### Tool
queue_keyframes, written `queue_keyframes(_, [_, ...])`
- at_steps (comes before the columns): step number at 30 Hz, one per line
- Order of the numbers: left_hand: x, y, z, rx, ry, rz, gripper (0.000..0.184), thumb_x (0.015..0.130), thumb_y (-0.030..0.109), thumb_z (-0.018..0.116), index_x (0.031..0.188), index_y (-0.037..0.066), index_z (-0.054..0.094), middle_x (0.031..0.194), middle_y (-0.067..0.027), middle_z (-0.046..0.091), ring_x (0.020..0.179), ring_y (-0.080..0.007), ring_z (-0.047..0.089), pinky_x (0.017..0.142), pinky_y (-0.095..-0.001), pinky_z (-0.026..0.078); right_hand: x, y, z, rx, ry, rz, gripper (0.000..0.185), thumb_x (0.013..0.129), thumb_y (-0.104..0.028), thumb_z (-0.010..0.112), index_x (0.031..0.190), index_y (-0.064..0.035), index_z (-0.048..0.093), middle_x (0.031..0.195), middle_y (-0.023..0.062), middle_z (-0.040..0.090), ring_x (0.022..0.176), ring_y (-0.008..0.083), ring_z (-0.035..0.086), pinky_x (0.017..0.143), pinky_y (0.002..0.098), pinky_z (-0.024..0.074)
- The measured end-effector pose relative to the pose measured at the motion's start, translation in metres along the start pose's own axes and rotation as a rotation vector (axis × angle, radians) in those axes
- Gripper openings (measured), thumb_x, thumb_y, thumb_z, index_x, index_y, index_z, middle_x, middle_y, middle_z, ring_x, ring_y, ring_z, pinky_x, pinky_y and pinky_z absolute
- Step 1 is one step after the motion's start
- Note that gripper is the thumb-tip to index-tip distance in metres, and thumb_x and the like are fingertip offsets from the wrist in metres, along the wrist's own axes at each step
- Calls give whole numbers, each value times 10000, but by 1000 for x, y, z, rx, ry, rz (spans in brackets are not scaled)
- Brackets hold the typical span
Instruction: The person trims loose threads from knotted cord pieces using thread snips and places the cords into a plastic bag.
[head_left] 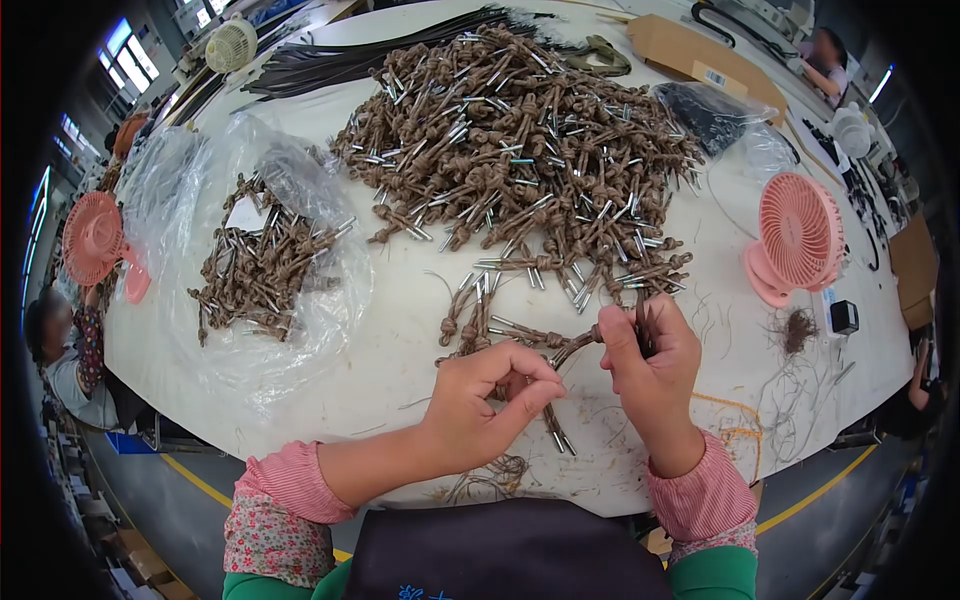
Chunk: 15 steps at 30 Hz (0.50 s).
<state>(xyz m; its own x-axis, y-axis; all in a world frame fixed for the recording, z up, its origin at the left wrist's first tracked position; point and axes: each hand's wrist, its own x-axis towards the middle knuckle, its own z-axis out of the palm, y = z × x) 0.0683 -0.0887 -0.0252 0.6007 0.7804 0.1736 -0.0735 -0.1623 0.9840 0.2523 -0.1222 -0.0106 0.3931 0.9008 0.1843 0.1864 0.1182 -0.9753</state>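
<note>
My right hand is closed around a brown knotted cord, whose end sticks out to the left between thumb and fingers. To its left, my left hand has thumb and forefinger pinched together; whatever lies between them is hidden or too small to name. Several knotted cords with silvery metal tips lie on the table just beyond my left hand. Two metal tips poke out below the hands. A large heap of the same cords rises behind both hands.
On the left, a clear plastic bag holds more knotted cords. Pink fans stand at both sides. Thread scraps litter the white table. A small black box sits at right. Black straps and cardboard lie behind. Other people sit around.
</note>
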Motion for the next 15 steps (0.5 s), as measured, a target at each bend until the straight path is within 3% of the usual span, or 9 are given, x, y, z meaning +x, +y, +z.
queue_keyframes(3, [4,5,-7,48,74,33,100,865,-32,616,920,50,625,841,-62,653,616,-50,518,583,-185,417,1,3,-2,-86,5,-10,222,878,-160,694,791,-41,528,599,20,601,505,35,530,449,198,382])
queue_keyframes(5, [13,11,-14,721,15,702,47,895,6,590,917,47,597,907,-78,653,625,-49,526,585,-197,427,1,2,-2,-368,-42,-222,220,849,-143,712,774,-44,531,564,41,582,473,65,519,450,227,393])
queue_keyframes(6, [12,10,-12,721,15,699,47,895,6,590,917,47,597,907,-78,653,625,-49,526,585,-197,427,1,2,-1,-367,-44,-219,220,849,-143,712,774,-44,531,564,41,582,473,65,519,450,227,393])
queue_keyframes(8, [8,9,-7,313,37,300,53,930,87,575,942,38,557,978,-75,627,671,-46,552,582,-214,442,1,2,1,-411,-100,-313,220,833,-134,719,762,-39,533,550,62,568,451,93,511,449,249,399])
queue_keyframes(9, [9,9,-7,314,40,299,53,930,87,575,942,38,557,978,-75,627,671,-46,552,582,-214,442,1,4,1,-410,-103,-314,220,833,-134,719,762,-39,533,550,62,568,451,93,511,449,249,399])
queue_keyframes(11, [13,5,-9,-475,-70,-126,88,975,107,496,1017,33,474,984,-82,605,696,-63,543,619,-216,448,1,7,1,-315,-148,-151,223,849,-139,707,755,-46,527,546,41,576,459,66,508,444,236,390])
queue_keyframes(15, [17,-9,-13,-451,-82,-120,88,998,102,435,1050,38,402,924,-62,589,691,-81,535,611,-232,455,0,1,1,-163,-188,24,234,864,-144,696,740,-55,519,542,16,581,469,38,503,439,216,374])
